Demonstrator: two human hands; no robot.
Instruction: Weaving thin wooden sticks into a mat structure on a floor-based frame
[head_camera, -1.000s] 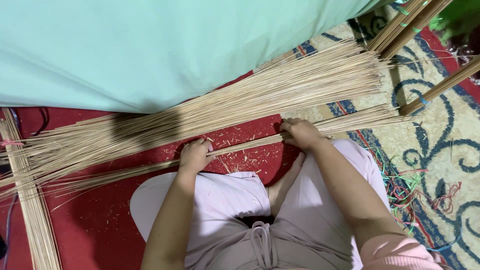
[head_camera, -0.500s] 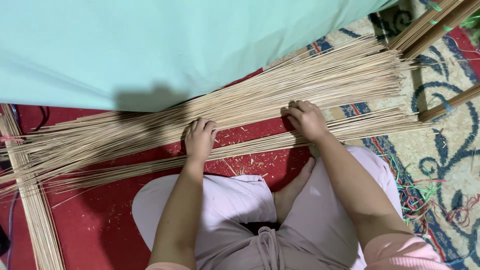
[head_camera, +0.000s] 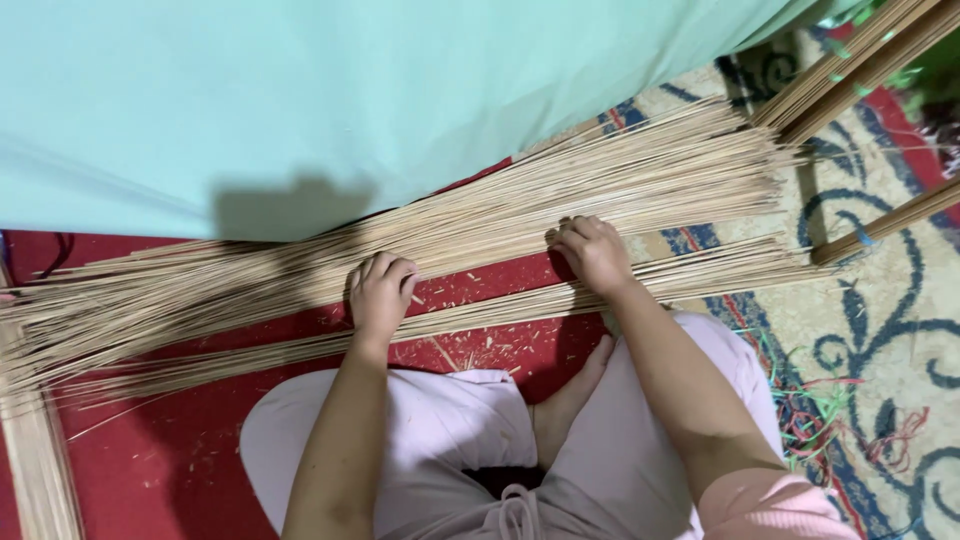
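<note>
A person sits cross-legged on the floor, knees in pale pink cloth, with both hands reaching away from the body to a long spread of thin, straw-coloured sticks (head_camera: 480, 225). The big bundle lies across the scene from the near left to the far right, its right end fanning out over a patterned carpet (head_camera: 880, 300) and its left end running over a red mat (head_camera: 180, 440). The left hand (head_camera: 380, 295) rests palm down at the near edge of this bundle, fingers curled loosely onto the sticks, gripping nothing that can be made out. The right hand (head_camera: 592, 252) lies further right and a little farther off, also palm down, its fingers bent over the near edge of the same bundle; whether it pinches any single stick cannot be told. A smaller row of sticks (head_camera: 500, 318) runs just nearer than the hands, passing under both wrists, and lies apart from the big bundle by a strip of red mat strewn with pale chips. Beyond the sticks hangs a wide mint-green sheet (head_camera: 350, 90), touching their far edge. More stick bundles (head_camera: 850, 70) lie at the far right, and another bundle (head_camera: 35, 460) at the near left edge.
</note>
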